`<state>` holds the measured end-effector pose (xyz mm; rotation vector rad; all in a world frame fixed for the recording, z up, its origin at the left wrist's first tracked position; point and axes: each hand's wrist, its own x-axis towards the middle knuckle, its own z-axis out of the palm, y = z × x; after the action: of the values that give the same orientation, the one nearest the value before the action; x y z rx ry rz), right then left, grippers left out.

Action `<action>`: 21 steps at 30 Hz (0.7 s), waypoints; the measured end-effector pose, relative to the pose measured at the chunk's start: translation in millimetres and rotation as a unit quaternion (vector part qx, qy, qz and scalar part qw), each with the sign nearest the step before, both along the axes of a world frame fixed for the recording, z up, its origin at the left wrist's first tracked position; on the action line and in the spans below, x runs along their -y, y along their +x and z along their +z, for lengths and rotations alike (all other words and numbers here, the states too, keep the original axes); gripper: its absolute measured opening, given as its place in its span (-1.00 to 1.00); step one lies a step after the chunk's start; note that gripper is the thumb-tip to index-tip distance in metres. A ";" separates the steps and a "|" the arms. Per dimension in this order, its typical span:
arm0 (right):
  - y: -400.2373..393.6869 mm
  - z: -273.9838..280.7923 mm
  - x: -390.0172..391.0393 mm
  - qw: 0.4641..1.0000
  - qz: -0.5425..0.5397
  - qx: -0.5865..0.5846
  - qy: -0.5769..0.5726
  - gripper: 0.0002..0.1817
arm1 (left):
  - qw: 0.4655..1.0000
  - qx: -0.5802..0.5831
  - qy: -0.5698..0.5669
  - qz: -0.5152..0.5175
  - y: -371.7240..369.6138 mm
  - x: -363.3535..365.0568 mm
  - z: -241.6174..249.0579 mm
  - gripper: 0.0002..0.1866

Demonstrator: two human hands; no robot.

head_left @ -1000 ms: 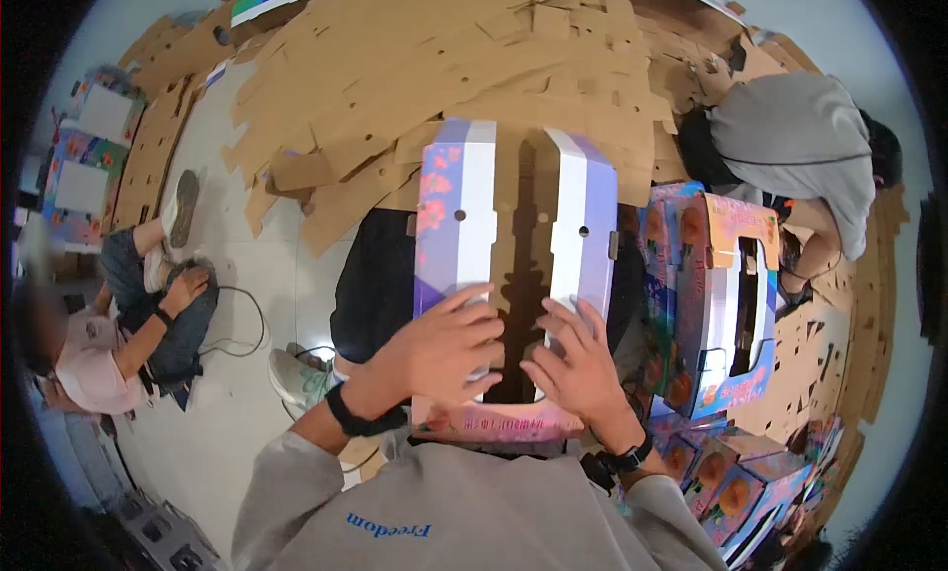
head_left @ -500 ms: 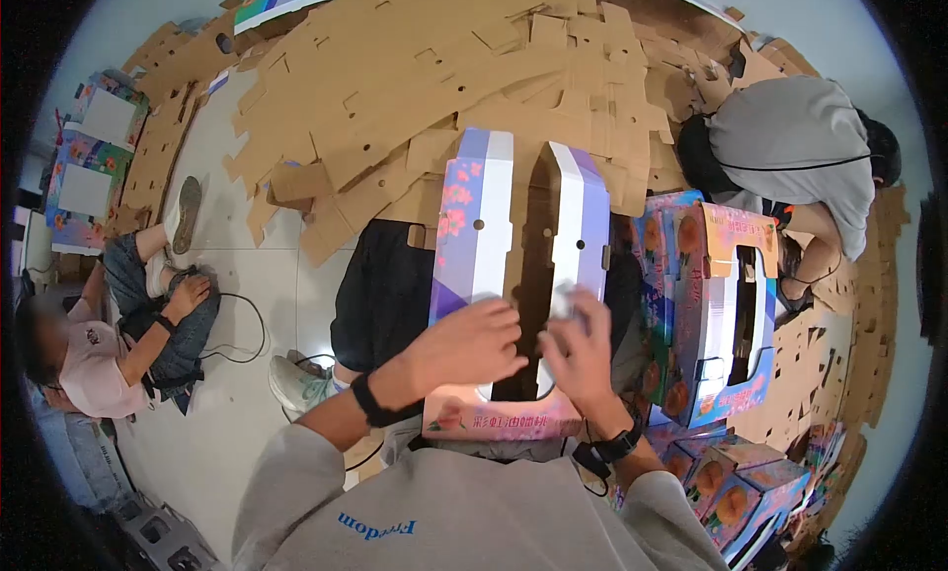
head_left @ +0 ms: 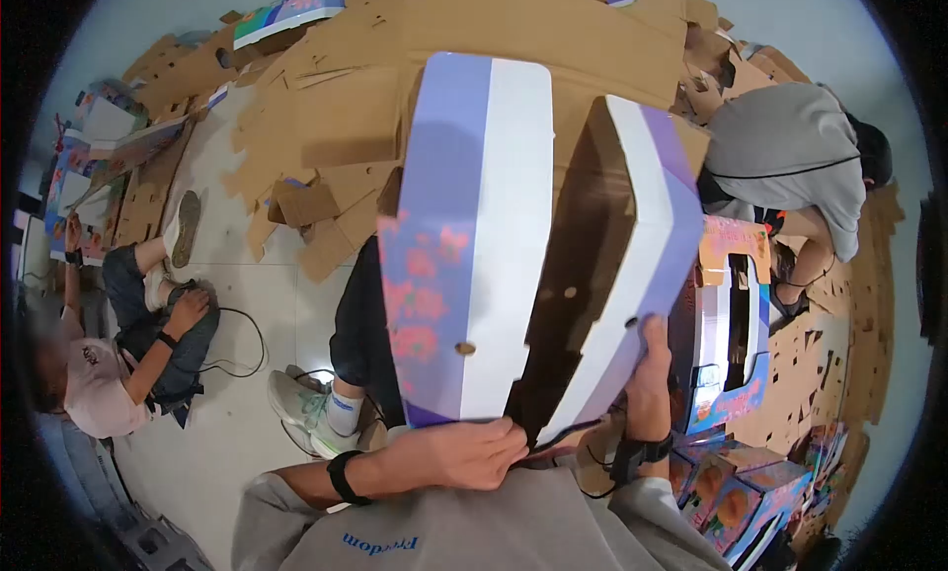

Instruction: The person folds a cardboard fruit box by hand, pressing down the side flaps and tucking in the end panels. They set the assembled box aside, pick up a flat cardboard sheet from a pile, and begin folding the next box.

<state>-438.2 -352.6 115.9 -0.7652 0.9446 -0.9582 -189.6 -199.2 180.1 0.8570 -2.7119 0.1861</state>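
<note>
A printed cardboard box (head_left: 515, 245), purple and white with pink blossoms, stands tilted in front of my body. A long gap runs between its two top flaps, showing the brown inside. At the near edge, beside the end of the gap, my left hand (head_left: 464, 454) has its fingers curled closed against the box. My right hand (head_left: 648, 373) grips the right side panel, its thumb pointing up along the outside while the other fingers are mostly hidden behind the cardboard.
Finished-looking fruit boxes (head_left: 736, 324) stand at my right, with more boxes (head_left: 741, 492) nearer. Flattened brown cardboard (head_left: 336, 97) spreads ahead. One person (head_left: 104, 383) sits at the left near a cable; another person (head_left: 790, 146) bends over at the right.
The box has come up and tilted, its far end higher and closer to me. My hands have moved from the top gap to the near edge and right side. The left person's arm reaches toward printed cardboard.
</note>
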 end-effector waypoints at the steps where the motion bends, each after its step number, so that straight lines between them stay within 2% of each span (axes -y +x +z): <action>1: 3.8 0.5 -0.2 1.000 0.011 0.007 -0.018 -0.06 | 1.000 -0.021 0.005 0.004 4.7 -1.7 0.5 -0.75; 4: 36.6 13.3 -0.1 0.998 0.042 0.013 -0.054 -0.05 | 0.994 -0.104 0.044 0.014 20.7 -2.6 -5.4 -0.85; 5: 43.4 -6.5 7.3 0.996 0.046 -0.011 -0.072 -0.13 | 0.984 -0.152 0.073 0.058 29.9 3.1 -4.0 -0.85; 6: 57.7 -6.7 12.1 0.997 0.047 -0.029 -0.063 -0.15 | 0.975 -0.176 0.090 0.105 41.6 10.5 -1.6 -0.75; 9: 90.0 -9.2 34.8 0.992 0.088 -0.083 -0.031 -0.17 | 0.945 -0.134 0.052 0.295 83.0 61.3 -3.2 -0.40; 10: 95.5 -14.3 36.2 0.989 0.109 -0.102 -0.016 -0.16 | 0.919 -0.211 0.071 0.325 100.0 86.6 -12.0 -0.26; 12: 104.3 -38.0 45.9 0.981 0.125 -0.147 -0.002 -0.13 | 0.890 -0.238 0.061 0.384 120.2 125.8 -28.1 -0.22; 14: 109.9 -66.0 55.6 0.972 0.124 -0.198 -0.001 -0.09 | 0.835 -0.215 0.145 0.485 134.2 164.5 -77.5 -0.21; 17: 108.5 -97.3 77.8 0.954 0.173 -0.242 -0.024 -0.07 | 0.777 -0.128 0.213 0.579 130.0 200.3 -104.7 -0.21; 20: 105.6 -95.0 89.8 0.891 0.177 -0.384 -0.164 -0.04 | 0.783 -0.167 0.173 0.574 130.9 203.4 -122.8 -0.18; 21: 108.3 -79.4 90.6 0.835 0.149 -0.444 -0.290 -0.02 | 0.783 -0.189 0.177 0.565 132.6 203.6 -122.9 -0.22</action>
<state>-329.8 -443.2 36.5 -1.9261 1.2734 -0.5759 -57.1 -402.8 57.2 2.2416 -1.5447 -0.2510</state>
